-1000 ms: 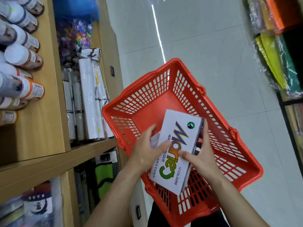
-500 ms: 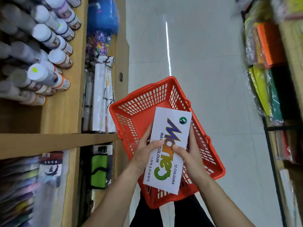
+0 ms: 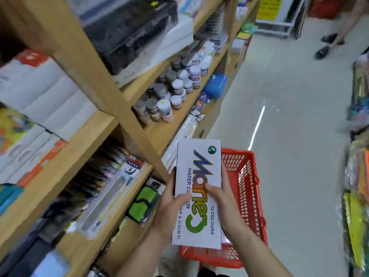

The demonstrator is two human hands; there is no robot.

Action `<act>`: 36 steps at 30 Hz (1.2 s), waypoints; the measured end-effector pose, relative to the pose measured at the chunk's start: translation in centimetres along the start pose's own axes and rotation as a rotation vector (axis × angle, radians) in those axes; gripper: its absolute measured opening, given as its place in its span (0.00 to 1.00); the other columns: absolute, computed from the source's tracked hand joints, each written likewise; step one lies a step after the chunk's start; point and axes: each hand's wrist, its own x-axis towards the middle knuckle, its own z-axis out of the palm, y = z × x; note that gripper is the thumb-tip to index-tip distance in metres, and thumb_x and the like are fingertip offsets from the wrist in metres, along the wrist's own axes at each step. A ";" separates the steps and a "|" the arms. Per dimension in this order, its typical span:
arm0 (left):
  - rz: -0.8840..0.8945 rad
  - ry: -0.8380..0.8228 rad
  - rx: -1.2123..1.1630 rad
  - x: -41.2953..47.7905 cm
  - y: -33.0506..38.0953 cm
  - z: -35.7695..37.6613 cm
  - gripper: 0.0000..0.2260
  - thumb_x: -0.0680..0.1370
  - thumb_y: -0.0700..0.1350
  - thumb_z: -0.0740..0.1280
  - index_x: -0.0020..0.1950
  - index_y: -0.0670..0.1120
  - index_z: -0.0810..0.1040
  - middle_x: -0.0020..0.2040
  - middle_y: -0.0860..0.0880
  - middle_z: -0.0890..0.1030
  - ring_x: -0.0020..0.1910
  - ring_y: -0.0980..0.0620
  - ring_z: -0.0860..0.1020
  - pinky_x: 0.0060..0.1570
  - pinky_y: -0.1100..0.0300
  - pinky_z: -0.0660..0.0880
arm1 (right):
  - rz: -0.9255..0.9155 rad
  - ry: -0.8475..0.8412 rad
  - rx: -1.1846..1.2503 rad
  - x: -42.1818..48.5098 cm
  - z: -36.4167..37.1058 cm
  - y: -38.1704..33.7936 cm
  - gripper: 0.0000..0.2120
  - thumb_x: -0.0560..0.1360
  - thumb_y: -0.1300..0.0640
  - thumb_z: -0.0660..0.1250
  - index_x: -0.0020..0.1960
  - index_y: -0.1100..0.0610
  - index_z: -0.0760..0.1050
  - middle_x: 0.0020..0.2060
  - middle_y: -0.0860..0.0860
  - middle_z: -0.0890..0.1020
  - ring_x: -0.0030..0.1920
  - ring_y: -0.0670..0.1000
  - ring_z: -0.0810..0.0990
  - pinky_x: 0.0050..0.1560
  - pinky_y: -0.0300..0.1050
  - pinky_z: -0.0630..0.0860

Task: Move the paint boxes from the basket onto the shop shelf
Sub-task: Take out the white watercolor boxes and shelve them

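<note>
A white water-colour paint box [image 3: 199, 166] with a rainbow logo and "12 COLOURS" print is held upright in front of me. My left hand [image 3: 169, 206] grips its left edge with the thumb across the front. My right hand [image 3: 221, 204] grips its right edge the same way. The red plastic basket [image 3: 247, 188] sits below and behind the box on the floor side, mostly hidden by it; its inside is not visible. The wooden shop shelf [image 3: 65, 166] stands to my left, close to the box.
The shelves hold white boxes [image 3: 40, 96], paint jars [image 3: 173, 86], a blue case [image 3: 216, 84], wrapped brushes [image 3: 103, 172] and a green pouch [image 3: 142, 204]. Another person's legs [image 3: 337, 37] stand far up the aisle. Wrapped goods [image 3: 357, 196] line the right side.
Both hands have lifted the paint box up out of the basket. My view has swung up and left toward the shelves; the basket now lies lower right.
</note>
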 end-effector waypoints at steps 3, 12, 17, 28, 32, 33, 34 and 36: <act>0.155 0.058 0.030 -4.4 3.4 -1.4 0.29 0.72 0.37 0.68 0.70 0.58 0.76 0.61 0.42 0.85 0.55 0.38 0.85 0.48 0.48 0.83 | -0.052 -0.132 -0.060 -1.5 4.7 -1.9 0.37 0.72 0.55 0.72 0.78 0.43 0.65 0.68 0.58 0.82 0.64 0.66 0.83 0.60 0.63 0.80; 0.468 0.324 0.091 -18.1 10.6 -8.8 0.32 0.71 0.38 0.68 0.75 0.51 0.72 0.57 0.48 0.87 0.48 0.48 0.87 0.40 0.59 0.81 | -0.127 -0.404 -0.155 -7.8 20.3 -2.9 0.35 0.67 0.51 0.74 0.74 0.44 0.72 0.67 0.56 0.83 0.63 0.58 0.84 0.62 0.58 0.81; 0.582 0.509 0.124 -27.3 12.6 -14.9 0.27 0.73 0.39 0.68 0.71 0.54 0.75 0.56 0.47 0.87 0.48 0.47 0.87 0.40 0.59 0.81 | -0.170 -0.479 -0.336 -13.5 29.8 -0.5 0.40 0.63 0.41 0.74 0.75 0.34 0.70 0.69 0.49 0.71 0.76 0.53 0.70 0.75 0.62 0.68; 0.725 0.891 0.045 -38.0 14.0 -25.1 0.22 0.76 0.32 0.66 0.63 0.54 0.80 0.51 0.51 0.88 0.44 0.54 0.85 0.39 0.63 0.80 | 0.022 -0.790 -0.481 -20.5 44.9 5.2 0.47 0.61 0.43 0.77 0.79 0.44 0.68 0.73 0.58 0.73 0.68 0.59 0.80 0.70 0.64 0.75; 0.646 0.913 0.011 -37.8 14.2 -27.3 0.18 0.81 0.34 0.66 0.65 0.53 0.77 0.53 0.48 0.88 0.47 0.48 0.87 0.42 0.56 0.83 | 0.205 -0.821 -0.468 -18.6 47.5 6.9 0.25 0.78 0.56 0.72 0.74 0.54 0.74 0.66 0.64 0.82 0.63 0.70 0.83 0.59 0.59 0.82; 0.616 0.918 0.008 -37.6 14.2 -27.6 0.17 0.81 0.35 0.67 0.65 0.54 0.77 0.52 0.50 0.88 0.47 0.48 0.88 0.42 0.56 0.83 | 0.231 -0.826 -0.473 -18.1 47.8 7.2 0.22 0.80 0.57 0.70 0.73 0.57 0.75 0.63 0.65 0.84 0.62 0.71 0.83 0.57 0.58 0.82; 0.594 0.922 -0.004 -37.4 14.2 -27.9 0.17 0.81 0.35 0.67 0.64 0.54 0.77 0.51 0.51 0.89 0.46 0.49 0.88 0.41 0.57 0.83 | 0.255 -0.813 -0.491 -17.7 48.0 7.4 0.21 0.81 0.56 0.68 0.72 0.59 0.75 0.61 0.66 0.85 0.61 0.71 0.83 0.58 0.59 0.81; 0.573 0.905 -0.063 -37.3 14.4 -28.1 0.17 0.81 0.33 0.66 0.65 0.50 0.78 0.51 0.49 0.89 0.45 0.48 0.87 0.39 0.58 0.83 | 0.312 -0.790 -0.543 -17.2 48.3 7.7 0.20 0.82 0.53 0.66 0.70 0.61 0.77 0.60 0.66 0.86 0.61 0.70 0.83 0.65 0.63 0.78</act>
